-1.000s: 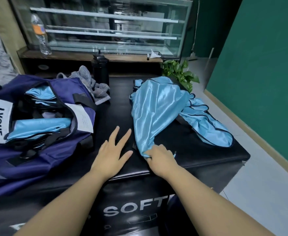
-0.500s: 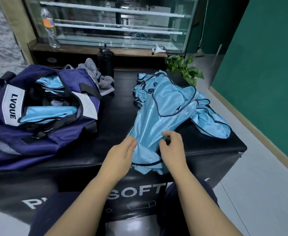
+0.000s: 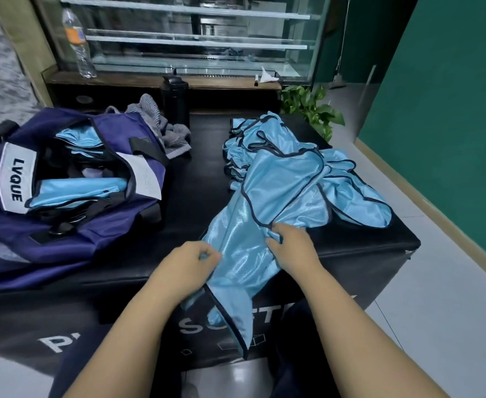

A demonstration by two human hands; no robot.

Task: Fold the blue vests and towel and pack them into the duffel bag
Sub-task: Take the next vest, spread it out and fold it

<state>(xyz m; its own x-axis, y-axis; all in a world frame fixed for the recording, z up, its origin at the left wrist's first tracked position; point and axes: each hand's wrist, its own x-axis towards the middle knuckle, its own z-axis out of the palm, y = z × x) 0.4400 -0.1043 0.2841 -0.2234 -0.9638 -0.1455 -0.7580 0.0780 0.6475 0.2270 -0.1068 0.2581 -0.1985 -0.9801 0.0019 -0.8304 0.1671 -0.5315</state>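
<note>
We see a blue vest (image 3: 264,202) of thin, shiny mesh-like cloth with a satin sheen and dark piping, gripped by our fingers (image 3: 273,242) near the counter's front edge. The counter (image 3: 201,173) looks like black padded vinyl — smooth, faintly glossy. At its left edge the duffel bag (image 3: 98,228) is matt navy woven cloth with white fabric patches. Behind it lies a grey towel (image 3: 167,130) — soft and ribbed. The bottle (image 3: 78,44) on the wooden ledge is clear plastic.

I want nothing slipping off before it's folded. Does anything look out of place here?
Yes: the shiny light-blue vest held by the left hand and right hand hangs over the black padded box's front edge.
</note>
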